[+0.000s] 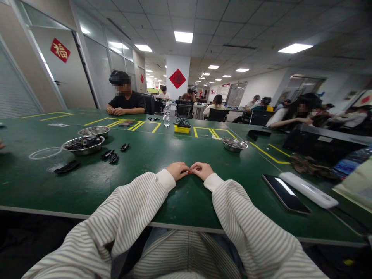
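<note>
Both my hands meet over the green table [186,205], straight ahead of me. Between their fingertips is a tiny orange-red piece [190,171], too small to name. My left hand [178,170] pinches it from the left, thumb and fingers together. From the other side my right hand [201,169] closes its fingertips on the same piece. The fingers cover most of it. My forearms, in striped sleeves, rest across the table's front edge.
Metal bowls, one holding dark parts [84,152], stand at left near loose black pieces [112,156]. Another metal bowl [235,150] sits at right. A phone [286,193] and a white oblong device [308,190] lie nearby. A bottle [167,115] and a yellow box [182,129] are farther back.
</note>
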### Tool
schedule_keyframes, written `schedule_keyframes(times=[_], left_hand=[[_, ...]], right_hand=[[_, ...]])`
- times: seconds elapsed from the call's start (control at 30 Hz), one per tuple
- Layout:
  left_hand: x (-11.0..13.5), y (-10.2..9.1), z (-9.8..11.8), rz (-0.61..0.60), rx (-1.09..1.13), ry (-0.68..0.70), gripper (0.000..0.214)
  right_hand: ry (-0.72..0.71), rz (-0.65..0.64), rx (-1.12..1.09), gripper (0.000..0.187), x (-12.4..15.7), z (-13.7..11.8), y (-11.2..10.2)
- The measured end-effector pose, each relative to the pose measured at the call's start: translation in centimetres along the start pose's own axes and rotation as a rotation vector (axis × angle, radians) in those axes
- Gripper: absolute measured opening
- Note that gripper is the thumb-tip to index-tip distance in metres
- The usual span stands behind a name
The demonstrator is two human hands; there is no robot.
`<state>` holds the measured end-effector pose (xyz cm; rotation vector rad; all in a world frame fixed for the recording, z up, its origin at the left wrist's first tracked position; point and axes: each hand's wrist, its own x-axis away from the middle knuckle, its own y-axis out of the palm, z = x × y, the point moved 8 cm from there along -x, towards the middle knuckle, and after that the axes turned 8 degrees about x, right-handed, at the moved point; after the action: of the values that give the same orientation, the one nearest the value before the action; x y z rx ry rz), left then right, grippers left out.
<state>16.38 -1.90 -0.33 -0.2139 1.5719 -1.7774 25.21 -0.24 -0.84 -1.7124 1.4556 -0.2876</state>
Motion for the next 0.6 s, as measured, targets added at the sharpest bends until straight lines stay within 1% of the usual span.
schedule_keyframes(times=[0.27,0.4,0.5,0.6], left_hand=[[-0.3,0.4,0.1,-0.035,-0.096,0.051,0.024],[-0.3,0.2,0.3,-0.036,-0.103,0.034,0.024],[-0.3,-0.1,-0.2,-0.030,-0.116,-0.030,0.025],[-0.2,-0.9,-2.4,-0.002,-0.141,-0.173,0.025]], right_hand=[[-0.023,-0.013,0.083,0.013,-0.3,-0.1,-0.1],[-0.017,-0.016,0.076,0.015,-0.3,-0.2,-0.3],[-0.019,-0.031,0.046,0.016,-0.2,-0.1,-0.3],[-0.013,-0.040,0.042,0.016,0.0,0.0,-0.3]])
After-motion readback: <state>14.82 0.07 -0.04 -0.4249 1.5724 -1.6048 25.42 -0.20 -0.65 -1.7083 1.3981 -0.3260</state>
